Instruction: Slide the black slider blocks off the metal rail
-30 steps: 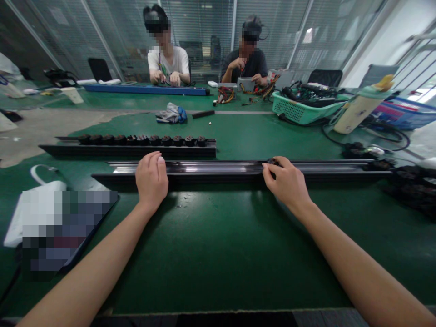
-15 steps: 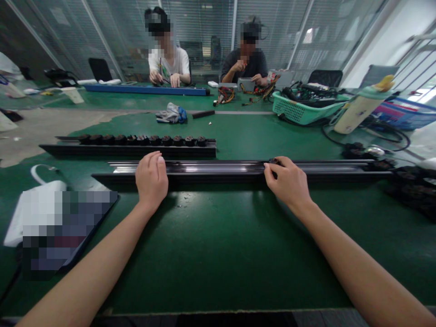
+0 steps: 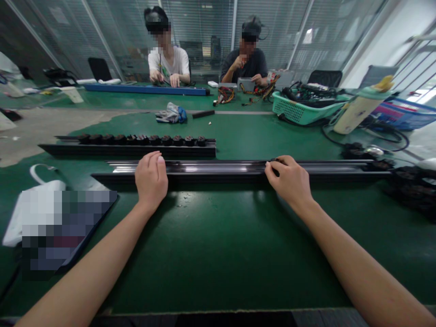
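Note:
A long black metal channel [image 3: 218, 178] lies across the green table [image 3: 218, 254], its inside shiny. My left hand [image 3: 151, 179] is closed around the channel's left part, fingers together over the far edge. Farther right, my right hand [image 3: 289, 179] is pinched over the channel, thumb and forefinger together; a small dark part seems to be between them, mostly hidden by the fingers. Behind stands a second, shorter black channel [image 3: 136, 151] with a row of several black round parts [image 3: 166, 140]. More black parts [image 3: 412, 184] are heaped by the right end of the front channel.
At the left lie a white object [image 3: 41, 209] and a dark flat device [image 3: 88, 213]. Farther back are gloves [image 3: 172, 113], a short black bar [image 3: 203, 114], a green basket [image 3: 303, 109] of cables and a beige bottle [image 3: 356, 111]. Two people sit across the table.
My right hand has shifted very slightly, and the dark part at its fingertips shows less. My left hand stays almost in place on the channel.

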Available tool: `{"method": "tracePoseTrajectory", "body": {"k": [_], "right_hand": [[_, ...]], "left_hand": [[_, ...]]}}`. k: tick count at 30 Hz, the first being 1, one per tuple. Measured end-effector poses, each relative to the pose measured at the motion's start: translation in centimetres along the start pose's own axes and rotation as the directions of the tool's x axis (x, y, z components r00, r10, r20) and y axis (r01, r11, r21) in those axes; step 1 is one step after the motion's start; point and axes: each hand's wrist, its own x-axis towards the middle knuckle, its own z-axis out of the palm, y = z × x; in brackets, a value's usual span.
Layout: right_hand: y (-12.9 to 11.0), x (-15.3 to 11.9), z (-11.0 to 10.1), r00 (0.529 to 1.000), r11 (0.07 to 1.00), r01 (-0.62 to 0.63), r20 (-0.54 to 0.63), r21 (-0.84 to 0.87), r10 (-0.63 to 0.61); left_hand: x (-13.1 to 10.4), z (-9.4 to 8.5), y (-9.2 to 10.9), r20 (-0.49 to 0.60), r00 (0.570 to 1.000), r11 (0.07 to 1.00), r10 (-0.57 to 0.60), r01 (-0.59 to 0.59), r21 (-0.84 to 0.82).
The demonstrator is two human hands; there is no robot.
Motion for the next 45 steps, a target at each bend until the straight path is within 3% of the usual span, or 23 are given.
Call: {"method": "tracePoseTrajectory", "body": {"k": [12,21,45], "right_hand": [[0.6,0.2,0.1,1.0,1.0,0.009,0.028,0.005,-0.009],[1.4,0.2,1.0,1.0,0.993,0.016,-0.015,0.118,-0.014],[2.1,0.5,1.4,0.997,0.997,-0.016,-0.074,0.07,0.021]], "left_hand": [[0.0,0.1,-0.2,-0.008,1.0,1.0,0.009,-0.009,0.016],[0.1,0.1,-0.2,0.013,1.0,0.996,0.008,-0.009,0.084],[0.1,0.2,-0.4,0.004,1.0,0.997,0.024,-0.024,0.078]]}}
